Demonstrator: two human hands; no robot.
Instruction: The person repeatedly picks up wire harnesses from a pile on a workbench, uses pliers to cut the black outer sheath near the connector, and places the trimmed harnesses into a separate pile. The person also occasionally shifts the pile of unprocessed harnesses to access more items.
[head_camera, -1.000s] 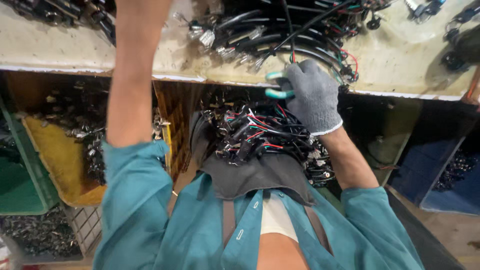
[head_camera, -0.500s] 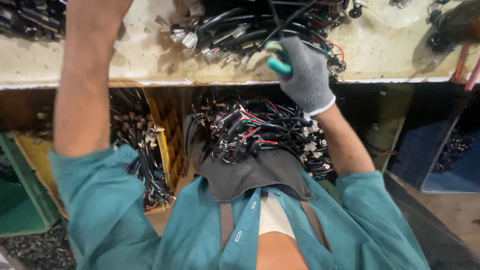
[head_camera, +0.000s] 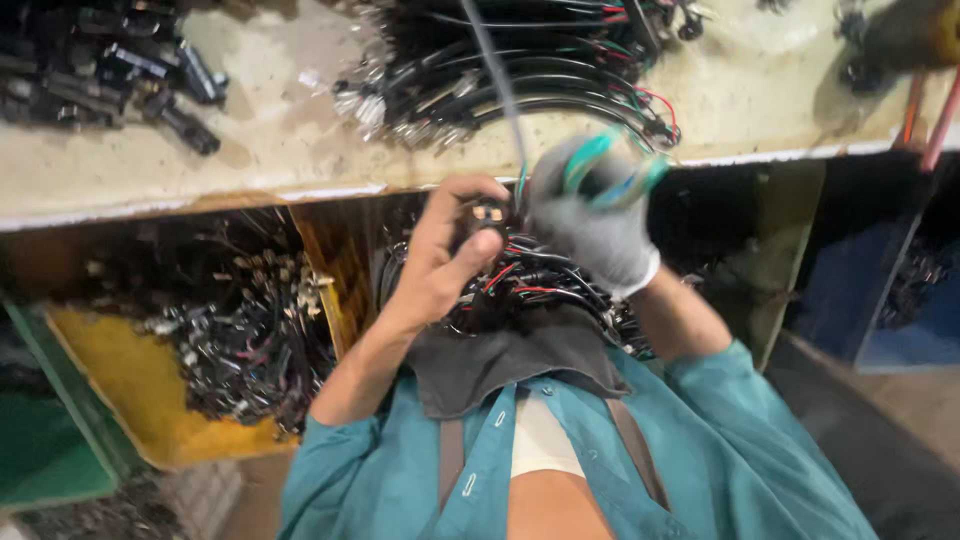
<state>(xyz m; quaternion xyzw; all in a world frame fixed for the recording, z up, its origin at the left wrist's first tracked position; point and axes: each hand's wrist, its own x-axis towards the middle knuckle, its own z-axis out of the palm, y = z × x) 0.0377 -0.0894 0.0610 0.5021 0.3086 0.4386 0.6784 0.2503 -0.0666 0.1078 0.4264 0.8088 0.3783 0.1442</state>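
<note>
The bare left hand (head_camera: 445, 255) pinches a small connector (head_camera: 487, 213) between thumb and fingers. Just beside it the gloved right hand (head_camera: 595, 220), blurred, closes around a thin cable (head_camera: 497, 90) running up over the workbench (head_camera: 250, 160).

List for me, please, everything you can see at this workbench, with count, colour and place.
workbench top: one, pale and stained, across the upper frame
cable bundle: one heap, black with red wires, top centre of the bench
dark connector parts: one pile, black, top left of the bench
yellow bin: one, under the bench at left, holding dark metal parts
wire harness pile: one, black and red, under the bench edge at centre
blue bin: one, lower right, contents unclear
small connector: one, dark with pale contacts, in the left hand
left hand: bare, pinching the small connector
right hand: grey glove, blurred, beside the left hand; what it holds cannot be told
</note>
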